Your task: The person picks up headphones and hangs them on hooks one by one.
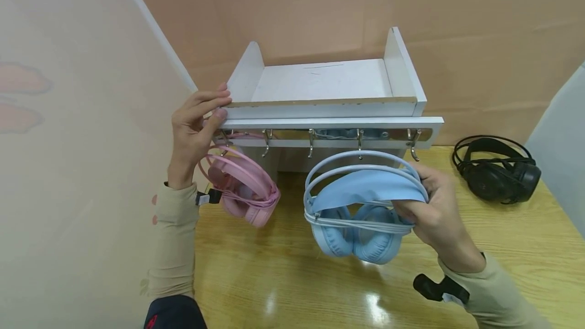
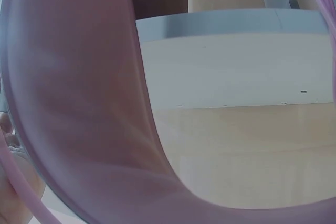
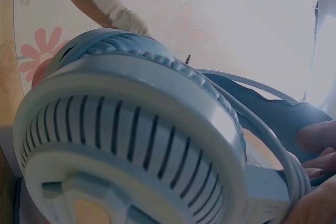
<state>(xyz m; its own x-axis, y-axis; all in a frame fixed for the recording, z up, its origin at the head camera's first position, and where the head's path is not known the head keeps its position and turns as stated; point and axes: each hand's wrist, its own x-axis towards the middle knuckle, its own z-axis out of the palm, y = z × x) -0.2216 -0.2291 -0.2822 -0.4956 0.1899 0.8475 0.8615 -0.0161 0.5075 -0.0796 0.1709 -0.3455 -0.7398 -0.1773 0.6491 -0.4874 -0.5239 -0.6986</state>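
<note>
In the head view my right hand holds light blue headphones by the side of their headband, in front of the rack's hooks. Their ear cups hang down, and the cord is wound around them. A ribbed ear cup fills much of the right wrist view. My left hand grips the left front corner of a white shelf rack, fingers on top and thumb at the front. Just below it, pink headphones hang at the leftmost hook. Their headband covers much of the left wrist view.
Several metal hooks line the rack's front rail. Black headphones lie on the wooden table at the right. A brown wall covering stands behind, with a pale panel at the left.
</note>
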